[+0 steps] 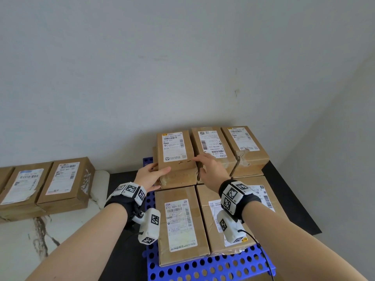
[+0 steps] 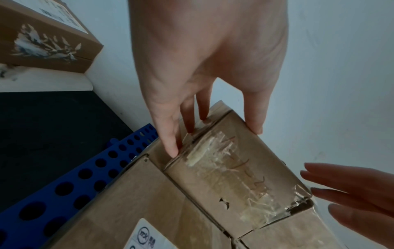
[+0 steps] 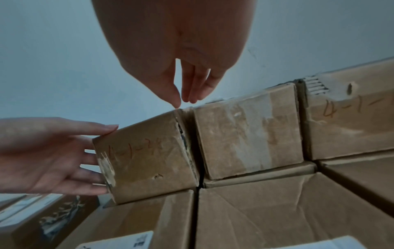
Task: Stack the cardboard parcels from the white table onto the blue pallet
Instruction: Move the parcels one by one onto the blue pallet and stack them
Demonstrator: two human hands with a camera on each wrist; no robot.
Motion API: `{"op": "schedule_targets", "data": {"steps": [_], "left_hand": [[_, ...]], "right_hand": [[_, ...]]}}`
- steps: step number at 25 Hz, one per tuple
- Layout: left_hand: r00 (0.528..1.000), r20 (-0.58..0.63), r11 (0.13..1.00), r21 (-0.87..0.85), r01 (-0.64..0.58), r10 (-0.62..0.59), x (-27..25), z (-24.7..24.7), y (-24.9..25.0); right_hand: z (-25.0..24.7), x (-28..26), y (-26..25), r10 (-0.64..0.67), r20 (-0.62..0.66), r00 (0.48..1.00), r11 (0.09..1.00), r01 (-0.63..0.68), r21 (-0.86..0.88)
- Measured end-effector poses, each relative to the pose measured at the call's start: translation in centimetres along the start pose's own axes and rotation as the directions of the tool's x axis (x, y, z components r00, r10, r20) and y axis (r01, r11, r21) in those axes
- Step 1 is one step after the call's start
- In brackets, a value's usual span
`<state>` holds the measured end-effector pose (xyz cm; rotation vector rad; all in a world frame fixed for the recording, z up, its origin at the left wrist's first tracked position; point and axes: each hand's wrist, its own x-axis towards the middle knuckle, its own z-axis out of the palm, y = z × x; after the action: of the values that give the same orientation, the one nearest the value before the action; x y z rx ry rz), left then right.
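Note:
A cardboard parcel (image 1: 176, 157) with a white label lies on a lower parcel at the back left of the blue pallet (image 1: 203, 266). My left hand (image 1: 160, 169) touches its left side with straight fingers, thumb on the top edge. The left wrist view shows those fingertips (image 2: 172, 151) against the parcel (image 2: 234, 176). My right hand (image 1: 199, 166) hovers at the parcel's right top edge, fingers relaxed and holding nothing. In the right wrist view its fingertips (image 3: 177, 104) hang just above the parcel's (image 3: 145, 160) corner.
Two more stacked parcels (image 1: 213, 145) (image 1: 243, 147) sit right of it, against the wall. Two lower parcels (image 1: 180, 224) (image 1: 233, 216) fill the pallet's front. The white table (image 1: 97, 199) on the left holds more parcels (image 1: 67, 183). A black mat (image 1: 121, 179) lies between.

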<state>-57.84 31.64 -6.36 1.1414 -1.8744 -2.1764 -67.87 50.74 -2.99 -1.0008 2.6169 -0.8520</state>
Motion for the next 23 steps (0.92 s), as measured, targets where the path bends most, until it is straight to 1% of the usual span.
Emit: {"op": "schedule_targets", "data": {"steps": [2, 5, 9, 12, 14, 16, 18, 20, 21, 23], "left_hand": [[1.000, 0.000, 1.000, 0.013, -0.025, 0.025, -0.1, 0.0, -0.2], [0.998, 0.002, 0.997, 0.038, -0.069, 0.069, -0.2, 0.2, -0.3], [0.998, 0.015, 0.998, -0.015, -0.067, 0.067, -0.2, 0.7, -0.4], [0.997, 0.028, 0.997, -0.018, -0.069, 0.069, -0.6, 1.1, -0.3], [0.995, 0.029, 0.995, 0.033, -0.098, 0.097, -0.9, 1.4, 0.0], [0.987, 0.012, 0.976, 0.146, -0.159, 0.159, -1.1, 1.5, 0.4], [0.968, 0.013, 0.908, 0.345, -0.240, 0.251, -1.0, 1.4, 0.4], [0.952, 0.057, 0.797, 0.533, -0.284, 0.301, -1.1, 0.8, 0.1], [0.950, 0.079, 0.740, 0.609, -0.286, 0.302, -1.3, 0.5, 0.0], [0.945, 0.122, 0.577, 0.766, -0.284, 0.303, -2.2, -0.2, 0.1]], "right_hand": [[-0.1, 0.1, 0.5, 0.007, 0.004, 1.000, 0.998, -0.007, -0.063], [0.0, 0.1, 1.4, 0.046, 0.076, 0.996, 0.992, -0.037, -0.118], [0.1, 0.2, 1.5, 0.041, 0.091, 0.995, 0.996, -0.033, -0.084], [0.1, -0.1, 1.5, 0.046, 0.119, 0.992, 0.994, -0.033, -0.103], [0.0, -0.1, 1.2, 0.058, 0.120, 0.991, 0.988, -0.039, -0.152], [0.0, -0.1, 0.6, 0.069, 0.110, 0.992, 0.974, -0.044, -0.220], [0.0, -0.2, -0.1, 0.080, 0.096, 0.992, 0.962, -0.052, -0.267], [0.0, -0.7, -0.7, 0.097, 0.056, 0.994, 0.953, -0.076, -0.295], [-0.1, -1.1, -1.0, 0.094, 0.030, 0.995, 0.946, -0.080, -0.315], [-0.1, -2.1, -1.7, 0.093, -0.013, 0.996, 0.932, -0.092, -0.349]]}}
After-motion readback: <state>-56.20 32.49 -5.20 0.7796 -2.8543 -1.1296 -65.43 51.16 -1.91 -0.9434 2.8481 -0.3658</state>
